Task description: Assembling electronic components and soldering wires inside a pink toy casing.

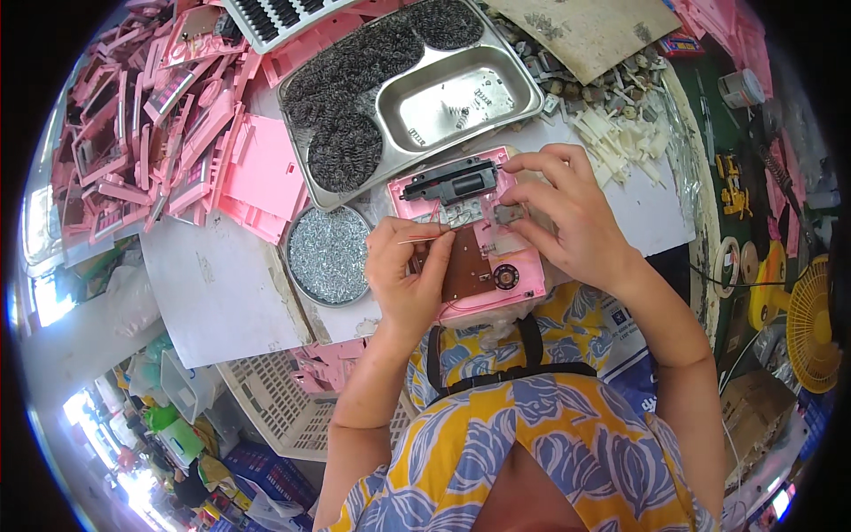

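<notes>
A pink plastic housing (529, 270) lies near the table's front edge, right before me. It carries a black mechanism (450, 182) at its far end, a brown circuit board (470, 266) and a round black part (506, 277), with thin red wires along its rim. My left hand (406, 266) is closed at the housing's left side, thumb and forefinger pinched on a thin wire (419, 238). My right hand (572, 217) comes over the right side. Between its thumb and fingers sits a small grey motor (508, 214); its forefinger reaches toward the black mechanism.
A metal tray (529, 105) with many black springs (355, 71) stands beyond the housing. A round tin (290, 257) of small silvery pins is left of it. Pink housings (133, 133) are heaped far left, white plastic parts (616, 142) far right. A yellow fan (811, 324) stands right.
</notes>
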`<state>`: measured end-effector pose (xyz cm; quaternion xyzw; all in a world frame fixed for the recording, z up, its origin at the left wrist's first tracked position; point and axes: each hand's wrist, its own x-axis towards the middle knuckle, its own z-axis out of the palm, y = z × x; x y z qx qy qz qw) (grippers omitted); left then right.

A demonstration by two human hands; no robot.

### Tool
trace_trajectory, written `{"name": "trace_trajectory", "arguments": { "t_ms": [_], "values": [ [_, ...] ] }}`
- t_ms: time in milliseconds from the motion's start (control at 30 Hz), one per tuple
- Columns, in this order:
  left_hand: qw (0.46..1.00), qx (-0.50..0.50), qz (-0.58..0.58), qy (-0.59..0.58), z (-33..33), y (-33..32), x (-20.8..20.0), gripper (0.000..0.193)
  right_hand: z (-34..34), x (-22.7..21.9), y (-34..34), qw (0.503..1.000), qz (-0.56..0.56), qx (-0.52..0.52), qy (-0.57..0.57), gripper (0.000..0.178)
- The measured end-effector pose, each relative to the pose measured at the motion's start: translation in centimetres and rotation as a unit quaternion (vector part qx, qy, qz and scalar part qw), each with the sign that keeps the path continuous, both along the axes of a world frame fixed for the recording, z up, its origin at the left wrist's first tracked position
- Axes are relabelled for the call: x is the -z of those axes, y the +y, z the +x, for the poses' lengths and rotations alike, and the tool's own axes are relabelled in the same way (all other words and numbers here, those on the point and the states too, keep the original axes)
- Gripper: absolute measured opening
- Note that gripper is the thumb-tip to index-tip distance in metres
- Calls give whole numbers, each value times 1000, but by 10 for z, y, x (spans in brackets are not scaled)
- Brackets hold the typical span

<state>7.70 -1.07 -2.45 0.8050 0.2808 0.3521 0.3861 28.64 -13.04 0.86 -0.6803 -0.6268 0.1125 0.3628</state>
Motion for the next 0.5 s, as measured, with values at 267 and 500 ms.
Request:
{"name": "trace_trajectory", "arguments": {
  "t_ms": [267, 500],
  "values": [
    [999, -12, -24, -30, 1, 2, 0, 12, -1, -5, 9, 997, -58, 34, -44, 23],
    [997, -4, -42, -68, 4, 9, -8, 10, 3, 2, 7, 995, -88, 37, 8, 22]
  ]
}}
